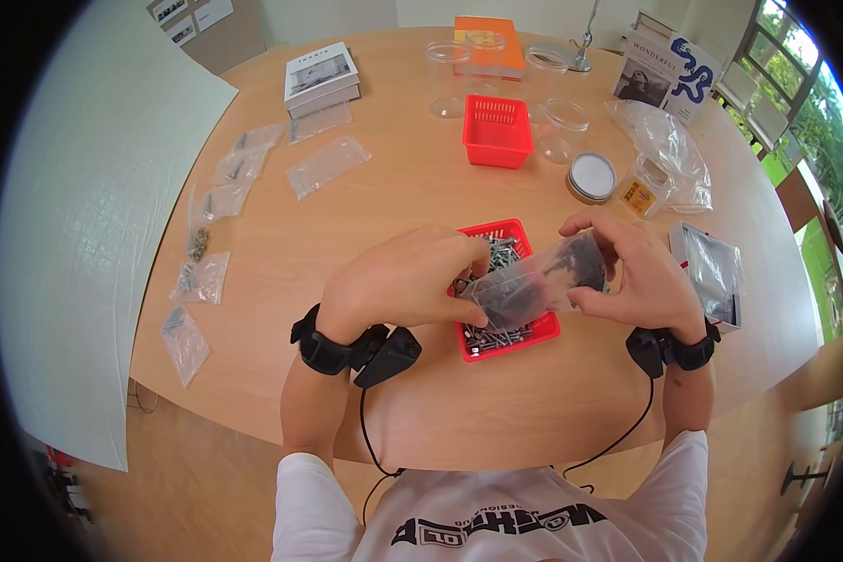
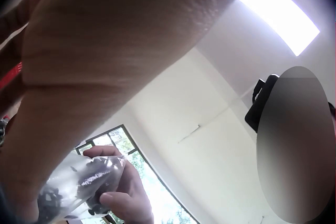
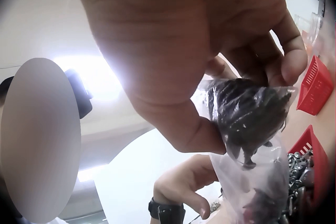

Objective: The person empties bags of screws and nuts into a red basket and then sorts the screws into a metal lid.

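Note:
A clear plastic bag of dark screws [image 1: 576, 267] is stretched between both hands above a red basket [image 1: 553, 328] filled with metal screws. My left hand [image 1: 407, 276] pinches the bag's left end between thumb and fingers. At the other end, my right hand [image 1: 642, 276] grips the bag around the dark contents. In the right wrist view the dark screws [image 3: 244, 113] bunch under the right hand's fingers, and the bag's paler part [image 3: 260, 182] hangs toward the left hand [image 3: 184, 182].
Several small bags, one of them with screws [image 1: 187, 345], lie along the left. Behind the full basket stand an empty red basket [image 1: 498, 140] and clear round containers [image 1: 448, 80]. A round tin [image 1: 591, 178], a small jar [image 1: 642, 195] and an open box [image 1: 707, 281] are at the right.

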{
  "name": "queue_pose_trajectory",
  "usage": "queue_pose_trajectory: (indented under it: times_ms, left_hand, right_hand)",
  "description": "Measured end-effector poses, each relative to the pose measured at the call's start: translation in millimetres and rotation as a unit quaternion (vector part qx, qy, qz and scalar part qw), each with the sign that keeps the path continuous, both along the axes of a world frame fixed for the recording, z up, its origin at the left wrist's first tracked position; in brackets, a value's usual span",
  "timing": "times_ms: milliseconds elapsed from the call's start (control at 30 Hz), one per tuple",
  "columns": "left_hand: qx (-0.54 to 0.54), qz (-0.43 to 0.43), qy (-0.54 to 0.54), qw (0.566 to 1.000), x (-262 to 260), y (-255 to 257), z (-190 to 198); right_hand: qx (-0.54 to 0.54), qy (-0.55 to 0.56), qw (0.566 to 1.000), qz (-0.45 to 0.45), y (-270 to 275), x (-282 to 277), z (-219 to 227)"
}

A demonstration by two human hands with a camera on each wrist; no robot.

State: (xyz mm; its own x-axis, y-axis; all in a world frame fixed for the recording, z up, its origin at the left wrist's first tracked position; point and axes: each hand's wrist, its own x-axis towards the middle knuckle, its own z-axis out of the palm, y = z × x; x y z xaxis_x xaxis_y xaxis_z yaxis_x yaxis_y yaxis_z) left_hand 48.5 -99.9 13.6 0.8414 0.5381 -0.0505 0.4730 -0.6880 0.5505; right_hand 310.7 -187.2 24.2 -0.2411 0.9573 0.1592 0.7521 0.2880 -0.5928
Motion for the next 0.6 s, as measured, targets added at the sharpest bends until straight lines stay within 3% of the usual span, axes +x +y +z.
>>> queue_pose_trajectory:
  times_ms: [333, 600]
  left_hand:
    - [0.012, -0.006, 0.031, 0.999, -0.9, 4.4, -7.4]
    - [0.031, -0.013, 0.005, 0.999, -5.9, 7.2, -9.4]
  right_hand:
    - [0.045, -0.064, 0.997, 0.014, 11.2, -11.7, 12.6]
    - [0.010, 0.031, 0.999, -0.018, 13.1, -13.4, 6.9]
